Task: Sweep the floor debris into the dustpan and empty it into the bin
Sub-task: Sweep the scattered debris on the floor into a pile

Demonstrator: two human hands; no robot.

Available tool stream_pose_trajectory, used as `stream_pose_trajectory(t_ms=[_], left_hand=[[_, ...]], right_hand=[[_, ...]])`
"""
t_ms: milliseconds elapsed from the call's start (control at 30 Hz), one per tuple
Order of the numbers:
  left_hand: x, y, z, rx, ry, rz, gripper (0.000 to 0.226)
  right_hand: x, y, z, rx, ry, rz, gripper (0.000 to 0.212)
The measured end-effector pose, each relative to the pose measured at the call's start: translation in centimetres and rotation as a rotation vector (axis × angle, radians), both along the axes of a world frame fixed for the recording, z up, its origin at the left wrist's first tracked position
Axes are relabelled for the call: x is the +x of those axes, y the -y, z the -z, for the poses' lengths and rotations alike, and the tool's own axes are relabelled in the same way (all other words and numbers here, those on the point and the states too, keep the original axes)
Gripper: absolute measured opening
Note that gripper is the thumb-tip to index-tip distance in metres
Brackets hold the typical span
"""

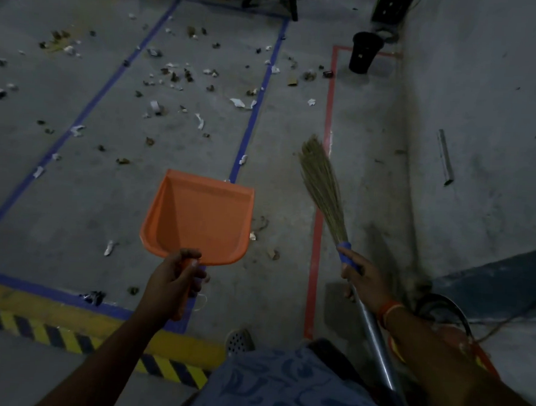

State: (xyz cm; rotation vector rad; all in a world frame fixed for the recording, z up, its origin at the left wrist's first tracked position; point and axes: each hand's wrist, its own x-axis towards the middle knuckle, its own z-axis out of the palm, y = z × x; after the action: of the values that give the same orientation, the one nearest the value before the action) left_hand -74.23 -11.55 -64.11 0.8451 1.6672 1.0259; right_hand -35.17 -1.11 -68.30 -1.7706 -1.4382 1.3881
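My left hand (176, 275) grips the handle of an orange dustpan (197, 217), held above the floor with its empty scoop facing away from me. My right hand (363, 277) holds a grass broom (322, 187) by its blue collar and metal handle, bristles pointing up and forward, off the floor. Scraps of paper and dry leaves, the debris (174, 73), lie scattered over the grey concrete floor ahead, mostly between the blue tape lines. A black bin (364, 52) stands at the far right near the wall.
Blue tape lines (256, 109) and a red tape line (321, 205) mark the floor. A yellow-black hazard strip (67, 338) runs at the near left beside a round drain (237, 341). A grey wall (482, 121) rises on the right. Chair legs (292, 5) stand at the back.
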Motion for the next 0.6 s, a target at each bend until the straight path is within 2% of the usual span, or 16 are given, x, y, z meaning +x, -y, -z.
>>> stream_pose_trajectory(t_ms=[133, 300, 600], left_hand=[[-1.9, -0.9, 0.7, -0.015, -0.027, 0.024, 0.015], [0.5, -4.7, 0.8, -0.005, 0.020, -0.016, 0.014], [7.8, -18.3, 0.9, 0.026, 0.027, -0.026, 0.015]], right_hand=[[-0.6, -1.1, 0.1, -0.025, -0.019, 0.035, 0.041], [-0.1, -4.2, 0.9, -0.042, 0.004, 0.021, 0.040], [2.6, -17.1, 1.4, -0.040, -0.045, -0.008, 0.040]])
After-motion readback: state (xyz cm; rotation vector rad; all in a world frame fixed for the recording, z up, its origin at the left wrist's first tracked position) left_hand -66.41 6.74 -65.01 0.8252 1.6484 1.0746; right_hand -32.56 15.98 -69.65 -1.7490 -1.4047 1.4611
